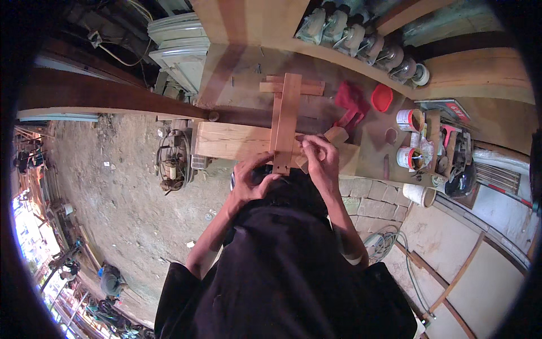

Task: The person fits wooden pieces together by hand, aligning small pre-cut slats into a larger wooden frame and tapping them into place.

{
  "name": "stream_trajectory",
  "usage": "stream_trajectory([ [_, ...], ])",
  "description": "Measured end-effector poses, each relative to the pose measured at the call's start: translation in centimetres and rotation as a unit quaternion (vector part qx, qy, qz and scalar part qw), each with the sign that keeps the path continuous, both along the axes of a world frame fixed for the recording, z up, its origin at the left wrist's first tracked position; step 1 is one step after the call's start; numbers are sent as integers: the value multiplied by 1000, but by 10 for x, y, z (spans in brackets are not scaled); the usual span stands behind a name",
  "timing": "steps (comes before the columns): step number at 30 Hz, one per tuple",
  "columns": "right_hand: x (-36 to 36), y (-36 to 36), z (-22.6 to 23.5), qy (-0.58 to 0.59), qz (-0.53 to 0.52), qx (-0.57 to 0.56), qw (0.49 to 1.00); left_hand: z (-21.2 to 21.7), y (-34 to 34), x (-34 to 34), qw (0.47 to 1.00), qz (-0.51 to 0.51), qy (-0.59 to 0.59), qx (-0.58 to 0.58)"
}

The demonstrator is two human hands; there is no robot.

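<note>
A T-shaped piece of joined wooden slats (289, 113) lies across a broad plank (231, 141) in front of me, its crosspiece at the far end. Small dark spots mark its near end. My left hand (250, 179) is closed on that near end, thumb on the close side and fingers along the left edge. Just right of the slats, my right hand (320, 160) is closed with its fingertips pinched together. What it pinches is too small to make out. A wooden block (336, 135) lies beyond the right hand, beside a red cloth-like item (351, 104).
A red lid-like dish (382, 98) and two open cans (409, 120) stand to the right on the bench, near a box of tools (451, 147). Several caster wheels (361, 39) line the back. A wire-framed machine (172, 161) sits on the floor at left.
</note>
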State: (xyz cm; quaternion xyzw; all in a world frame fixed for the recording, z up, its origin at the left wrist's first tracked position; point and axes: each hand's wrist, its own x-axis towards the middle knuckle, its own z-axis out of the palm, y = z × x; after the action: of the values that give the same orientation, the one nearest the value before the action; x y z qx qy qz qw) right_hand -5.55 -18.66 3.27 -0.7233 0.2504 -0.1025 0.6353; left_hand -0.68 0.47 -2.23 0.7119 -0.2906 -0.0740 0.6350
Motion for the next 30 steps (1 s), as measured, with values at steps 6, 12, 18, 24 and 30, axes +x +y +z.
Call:
stream_trajectory([
  [6, 9, 6, 6, 76, 52, 13, 996, 7, 0, 1, 998, -10, 64, 14],
  [12, 4, 4, 0, 79, 38, 32, 996, 9, 0, 1, 997, -9, 80, 6],
  [18, 6, 7, 6, 70, 28, 35, 997, 11, -1, 3, 999, -12, 51, 3],
  [24, 5, 5, 1, 63, 24, 33, 997, 10, -3, 3, 999, -27, 32, 0],
  [30, 1, -1, -2, 54, 13, 42, 998, 6, -8, 2, 999, -8, 16, 47],
])
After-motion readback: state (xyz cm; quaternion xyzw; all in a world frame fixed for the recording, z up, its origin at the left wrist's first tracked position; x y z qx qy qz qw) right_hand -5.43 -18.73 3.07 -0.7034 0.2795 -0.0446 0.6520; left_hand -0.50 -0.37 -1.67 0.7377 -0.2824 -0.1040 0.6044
